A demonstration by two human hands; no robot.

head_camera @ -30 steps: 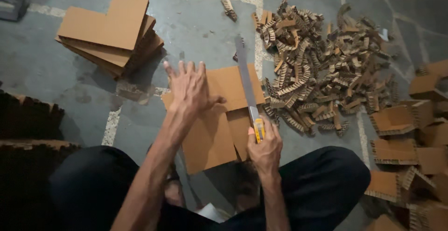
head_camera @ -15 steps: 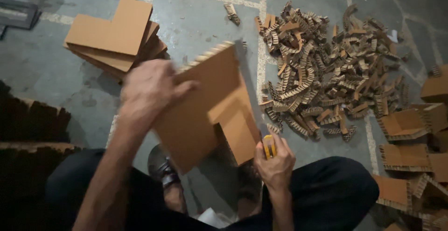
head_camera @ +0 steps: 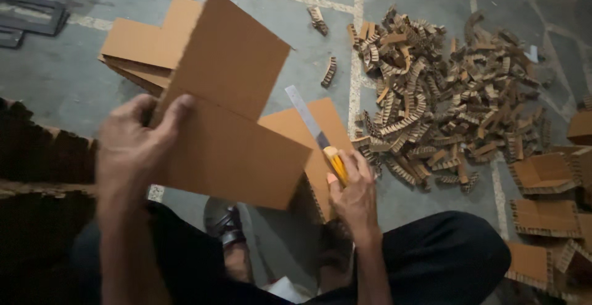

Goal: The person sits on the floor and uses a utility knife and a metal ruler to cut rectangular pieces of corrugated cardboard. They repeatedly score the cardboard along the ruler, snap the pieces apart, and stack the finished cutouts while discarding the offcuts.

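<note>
— So, where do we start: our left hand [head_camera: 132, 151]?
— Yes. We have it closed over the left edge of a stepped cardboard piece [head_camera: 231, 105], thumb and fingers curled around the rim, and the piece is lifted off the floor and tilted toward us.
— And our right hand [head_camera: 353, 195]?
— We grip a yellow-handled utility knife [head_camera: 317, 138] in a closed fist; its long blade points up and away from us, over a second cardboard piece [head_camera: 311, 142] lying flat on the floor just behind the lifted one.
— What lies beyond the blade?
— We see a large heap of corrugated offcuts [head_camera: 444, 95] spread over the grey floor [head_camera: 55, 89], near the knife tip on the right side. A few stray strips [head_camera: 330, 71] sit apart from it toward the far edge.
— And on the left?
— We see a stack of cut cardboard shapes [head_camera: 139, 49] behind the raised piece. Small open cardboard boxes [head_camera: 546, 194] crowd the right edge of the floor, and our sandalled foot [head_camera: 225, 225] shows beneath the lifted piece.
</note>
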